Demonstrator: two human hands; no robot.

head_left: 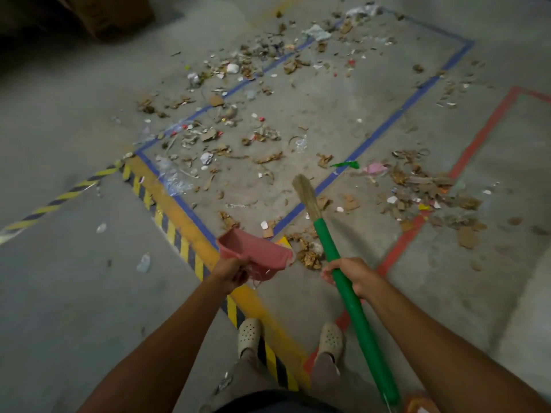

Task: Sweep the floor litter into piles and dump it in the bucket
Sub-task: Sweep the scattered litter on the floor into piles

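The top edge cuts off a brown box (113,16), and the far litter (316,32) is too blurred to identify.

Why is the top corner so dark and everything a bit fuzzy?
Head view: the light is dim and fades toward the top left, where brown cardboard sinks into shadow. Head view: the far litter and the pink dustpan look soft, likely motion blur. Head view: the wide lens makes the arms look huge at the bottom.

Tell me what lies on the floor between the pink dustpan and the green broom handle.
In the head view, a clump of brown crumpled litter lies between the pink dustpan and the green broom handle, with a yellow patch beside it.
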